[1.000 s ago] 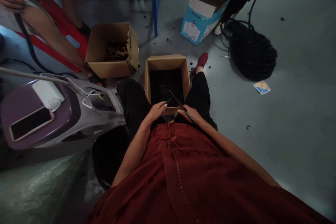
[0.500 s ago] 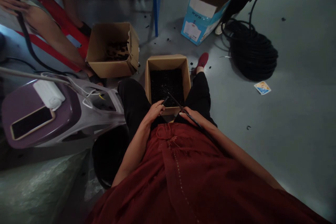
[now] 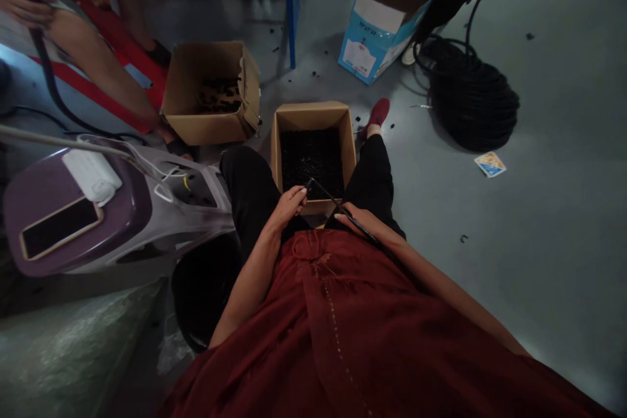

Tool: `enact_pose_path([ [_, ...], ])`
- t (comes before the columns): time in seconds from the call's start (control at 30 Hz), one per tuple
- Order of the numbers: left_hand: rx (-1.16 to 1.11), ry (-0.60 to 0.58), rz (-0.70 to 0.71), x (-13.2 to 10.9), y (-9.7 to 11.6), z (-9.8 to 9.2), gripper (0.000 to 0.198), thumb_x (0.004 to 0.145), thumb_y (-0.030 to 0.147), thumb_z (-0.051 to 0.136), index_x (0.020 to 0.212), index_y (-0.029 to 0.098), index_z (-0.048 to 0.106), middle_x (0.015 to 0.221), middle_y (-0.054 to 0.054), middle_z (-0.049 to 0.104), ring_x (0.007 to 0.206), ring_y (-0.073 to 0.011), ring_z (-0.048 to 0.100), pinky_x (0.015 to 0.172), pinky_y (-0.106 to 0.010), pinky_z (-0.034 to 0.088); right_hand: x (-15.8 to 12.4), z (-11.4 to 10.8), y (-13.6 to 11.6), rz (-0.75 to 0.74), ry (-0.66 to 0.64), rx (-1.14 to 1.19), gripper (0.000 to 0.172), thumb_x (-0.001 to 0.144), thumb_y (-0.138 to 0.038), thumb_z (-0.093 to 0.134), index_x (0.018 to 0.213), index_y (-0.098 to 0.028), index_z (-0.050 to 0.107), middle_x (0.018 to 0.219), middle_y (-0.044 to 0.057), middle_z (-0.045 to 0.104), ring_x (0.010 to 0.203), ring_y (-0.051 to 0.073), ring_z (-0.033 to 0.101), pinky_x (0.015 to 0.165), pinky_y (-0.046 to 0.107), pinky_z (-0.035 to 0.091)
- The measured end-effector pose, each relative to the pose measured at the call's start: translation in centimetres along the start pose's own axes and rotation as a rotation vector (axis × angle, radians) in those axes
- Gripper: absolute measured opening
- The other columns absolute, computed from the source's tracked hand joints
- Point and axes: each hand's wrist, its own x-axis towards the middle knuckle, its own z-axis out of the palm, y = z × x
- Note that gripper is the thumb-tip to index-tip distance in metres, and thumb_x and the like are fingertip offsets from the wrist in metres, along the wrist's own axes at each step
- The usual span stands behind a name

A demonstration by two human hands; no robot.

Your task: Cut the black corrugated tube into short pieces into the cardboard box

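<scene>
seated person holds a thin black tube over a box of black pieces

the view looks down from the head over a dark red top and black trousers. an open cardboard box (image 3: pixel 311 109) stands on the floor (image 3: pixel 539 261) between the person's knees, and everything here is placed from it. just at its near edge, the left hand (image 3: pixel 289 204) has its grip pinched tight, thumb against fingertips, on the free end of a thin black tube (image 3: pixel 326 195). the tube slants over the box's near right corner to the right hand (image 3: pixel 356 217), whose grip is curled closed over it. the rest runs back along that forearm and out of sight.

the bottom of the box is covered with small black pieces (image 3: pixel 311 153), so a good deal looks done. the tube trailing behind the right hand suggests more is left.

to the left of the box is a second cardboard box (image 3: pixel 200 129) with dark pieces inside. nearer on that side, a purple and white housing (image 3: pixel 34 192) carries a phone (image 3: pixel 56 227) and a white charger (image 3: pixel 92 175). beyond the box are a blue frame leg (image 3: pixel 289 13) and a blue and white carton (image 3: pixel 377 39). to its right lie a coil of black hose (image 3: pixel 473 101) and a printed card (image 3: pixel 490 163). another person's hand (image 3: pixel 19 3) shows far up on the left.

nothing lies between the hands and the box, though the knees hem it in closely.
</scene>
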Motion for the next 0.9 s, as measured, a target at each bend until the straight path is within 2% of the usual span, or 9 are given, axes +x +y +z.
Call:
enact_pose_path([
  [0.2, 0.03, 0.004, 0.014, 0.1, -0.2, 0.0, 0.036, 0.084, 0.04, 0.051, 0.108, 0.013, 0.054, 0.064, 0.006, 0.047, 0.042, -0.0024, 0.035, 0.04, -0.018, 0.024, 0.4, 0.3, 0.3, -0.015, -0.026, -0.024, 0.038, 0.094, -0.049, 0.04, 0.114, -0.019, 0.052, 0.102, 0.012, 0.07, 0.093, 0.026, 0.067, 0.075, 0.029, 0.046],
  [0.47, 0.075, -0.039, 0.028, 0.2, -0.4, 0.1, 0.046, 0.085, 0.038, 0.05, 0.121, 0.009, 0.053, 0.063, 0.006, 0.046, 0.043, -0.0027, 0.033, 0.042, -0.019, 0.024, 1.0, 0.1, -0.5, -0.057, -0.037, 0.044, 0.044, 0.093, -0.048, 0.044, 0.126, -0.019, 0.048, 0.116, 0.013, 0.066, 0.106, 0.027, 0.063, 0.082, 0.03, 0.047],
  [0.67, 0.124, -0.077, 0.035, -0.2, 0.2, 0.3, 0.05, 0.085, 0.039, 0.051, 0.122, 0.006, 0.055, 0.06, 0.006, 0.044, 0.045, -0.0034, 0.032, 0.044, -0.019, 0.025, 1.9, 0.3, 0.1, -0.1, -0.077, 0.086, 0.053, 0.092, -0.05, 0.046, 0.134, -0.017, 0.04, 0.123, 0.016, 0.062, 0.109, 0.027, 0.061, 0.087, 0.033, 0.045],
  [0.9, 0.124, -0.106, 0.028, -0.4, 0.3, 0.3, 0.053, 0.086, 0.042, 0.049, 0.125, 0.006, 0.054, 0.061, 0.006, 0.044, 0.047, -0.0039, 0.033, 0.046, -0.019, 0.026, 2.6, 0.7, 0.4, -0.126, -0.031, 0.044, 0.059, 0.086, -0.054, 0.053, 0.129, -0.014, 0.045, 0.125, 0.017, 0.057, 0.108, 0.027, 0.059, 0.087, 0.033, 0.044],
])
